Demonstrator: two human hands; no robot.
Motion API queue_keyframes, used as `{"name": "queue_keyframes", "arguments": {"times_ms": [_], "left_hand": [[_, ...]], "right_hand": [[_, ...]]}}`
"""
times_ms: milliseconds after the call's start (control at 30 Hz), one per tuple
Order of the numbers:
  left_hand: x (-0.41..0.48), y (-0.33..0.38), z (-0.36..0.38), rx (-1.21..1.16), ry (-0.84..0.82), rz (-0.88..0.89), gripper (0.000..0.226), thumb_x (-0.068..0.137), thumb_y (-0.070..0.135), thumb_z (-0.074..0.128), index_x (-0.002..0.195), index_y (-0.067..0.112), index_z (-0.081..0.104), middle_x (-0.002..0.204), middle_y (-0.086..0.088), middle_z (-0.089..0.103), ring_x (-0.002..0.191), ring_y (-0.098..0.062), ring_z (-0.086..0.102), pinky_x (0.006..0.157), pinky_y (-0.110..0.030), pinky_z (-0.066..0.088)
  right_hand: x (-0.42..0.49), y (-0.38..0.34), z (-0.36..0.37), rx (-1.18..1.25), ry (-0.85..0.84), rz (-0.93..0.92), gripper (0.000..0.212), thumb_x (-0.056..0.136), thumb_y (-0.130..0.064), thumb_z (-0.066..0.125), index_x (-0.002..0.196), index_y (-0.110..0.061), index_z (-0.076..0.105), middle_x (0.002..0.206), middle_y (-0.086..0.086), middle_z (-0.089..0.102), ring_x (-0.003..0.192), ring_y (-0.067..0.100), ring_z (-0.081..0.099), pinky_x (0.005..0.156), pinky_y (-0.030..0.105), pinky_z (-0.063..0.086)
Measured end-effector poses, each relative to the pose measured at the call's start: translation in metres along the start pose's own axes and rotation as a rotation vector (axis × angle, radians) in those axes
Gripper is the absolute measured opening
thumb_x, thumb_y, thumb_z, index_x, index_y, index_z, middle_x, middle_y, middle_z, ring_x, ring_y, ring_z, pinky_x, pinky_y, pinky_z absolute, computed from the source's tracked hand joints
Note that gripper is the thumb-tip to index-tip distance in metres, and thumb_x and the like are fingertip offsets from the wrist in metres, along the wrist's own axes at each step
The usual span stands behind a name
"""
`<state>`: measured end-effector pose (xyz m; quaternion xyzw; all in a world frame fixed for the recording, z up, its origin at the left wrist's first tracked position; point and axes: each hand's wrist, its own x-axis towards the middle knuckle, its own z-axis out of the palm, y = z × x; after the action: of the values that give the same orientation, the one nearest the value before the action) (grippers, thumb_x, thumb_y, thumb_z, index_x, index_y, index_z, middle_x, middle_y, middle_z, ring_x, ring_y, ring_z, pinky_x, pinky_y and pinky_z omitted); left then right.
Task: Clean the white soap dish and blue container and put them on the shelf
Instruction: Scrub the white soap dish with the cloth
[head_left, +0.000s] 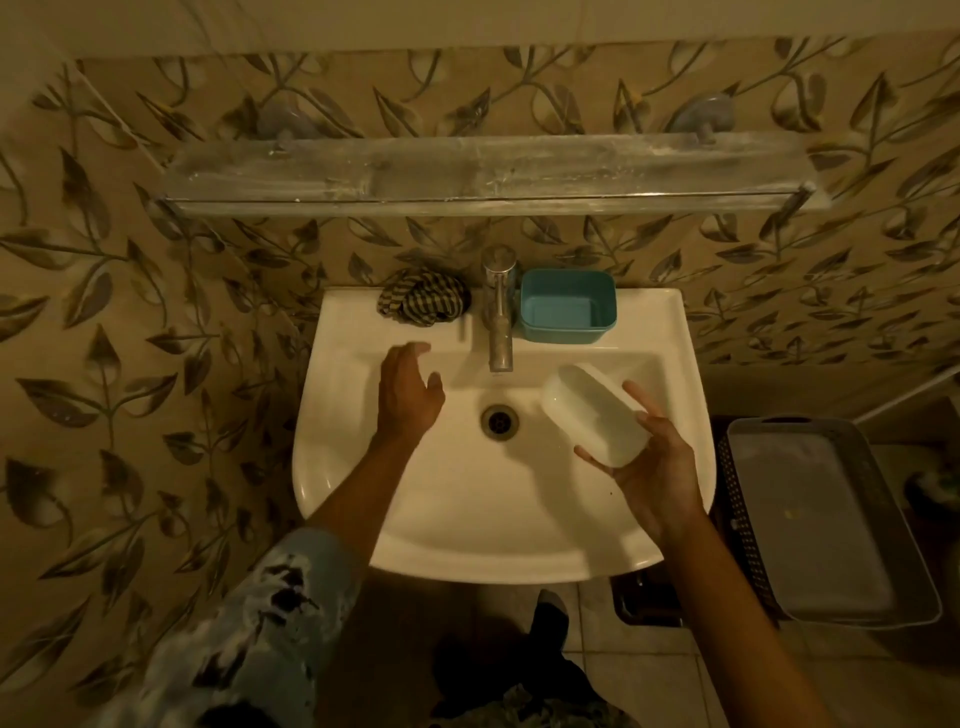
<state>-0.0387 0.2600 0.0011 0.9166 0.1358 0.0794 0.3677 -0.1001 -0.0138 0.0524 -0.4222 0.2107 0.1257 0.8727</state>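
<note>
1. The right hand grips the white soap dish from below. It holds the dish tilted over the right side of the sink, near the drain.
2. The left hand hovers over the sink's left side, fingers loosely spread and holding nothing, its fingertips blurred.
3. The blue container sits on the sink's back edge, just right of the tap.
4. A striped cloth lies bunched on the back edge, left of the tap.
5. The shelf is on the wall above the sink.
</note>
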Motion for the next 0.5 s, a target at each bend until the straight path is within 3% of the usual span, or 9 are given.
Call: {"name": "queue_keyframes", "arguments": {"times_ms": [67,167,267,333,400,500], "left_hand": [[0.030,0.004,-0.007,0.123,0.002,0.167,0.044,0.078,0.003,0.064,0.121,0.004,0.054,0.122,-0.018,0.054,0.115,-0.034,0.050,0.097,-0.046,0.043],[0.074,0.012,-0.009,0.260,-0.051,0.273,0.050,0.079,0.003,0.063,0.128,0.003,0.051,0.132,-0.019,0.051,0.124,-0.035,0.045,0.104,-0.045,0.038],[0.100,0.008,-0.007,0.419,-0.135,0.359,0.057,0.077,0.003,0.065,0.132,0.004,0.050,0.135,-0.019,0.050,0.128,-0.037,0.042,0.108,-0.046,0.034],[0.111,0.002,-0.004,0.506,-0.143,0.437,0.061,0.072,0.005,0.069,0.131,0.005,0.052,0.133,-0.018,0.053,0.127,-0.038,0.044,0.107,-0.048,0.034],[0.116,0.000,0.000,0.563,-0.136,0.446,0.061,0.067,0.007,0.073,0.126,0.008,0.056,0.127,-0.016,0.058,0.122,-0.038,0.048,0.104,-0.049,0.036],[0.122,0.003,0.007,0.610,-0.063,0.365,0.041,0.072,0.011,0.069,0.112,0.011,0.064,0.117,-0.013,0.064,0.115,-0.037,0.051,0.098,-0.048,0.037]], "right_hand": [[-0.001,0.009,-0.010,0.171,-0.026,0.121,0.051,0.080,-0.022,0.057,0.131,-0.013,0.053,0.138,0.013,0.049,0.124,0.036,0.050,0.090,0.055,0.050],[-0.001,0.017,-0.020,0.333,-0.086,0.243,0.077,0.073,-0.026,0.069,0.142,-0.007,0.041,0.148,0.021,0.040,0.133,0.045,0.039,0.101,0.054,0.043],[-0.002,0.021,-0.025,0.390,-0.089,0.318,0.061,0.077,-0.028,0.060,0.134,-0.008,0.047,0.144,0.024,0.043,0.127,0.045,0.045,0.102,0.051,0.041],[-0.003,0.022,-0.027,0.399,-0.099,0.339,0.063,0.074,-0.026,0.063,0.132,-0.008,0.049,0.144,0.025,0.043,0.123,0.046,0.048,0.103,0.052,0.041],[-0.004,0.020,-0.027,0.387,-0.134,0.351,0.069,0.069,-0.024,0.069,0.133,-0.007,0.049,0.144,0.026,0.042,0.121,0.047,0.048,0.103,0.053,0.038],[-0.006,0.016,-0.028,0.340,-0.195,0.370,0.077,0.066,-0.022,0.071,0.137,-0.009,0.046,0.142,0.026,0.042,0.119,0.047,0.048,0.099,0.055,0.038]]}}
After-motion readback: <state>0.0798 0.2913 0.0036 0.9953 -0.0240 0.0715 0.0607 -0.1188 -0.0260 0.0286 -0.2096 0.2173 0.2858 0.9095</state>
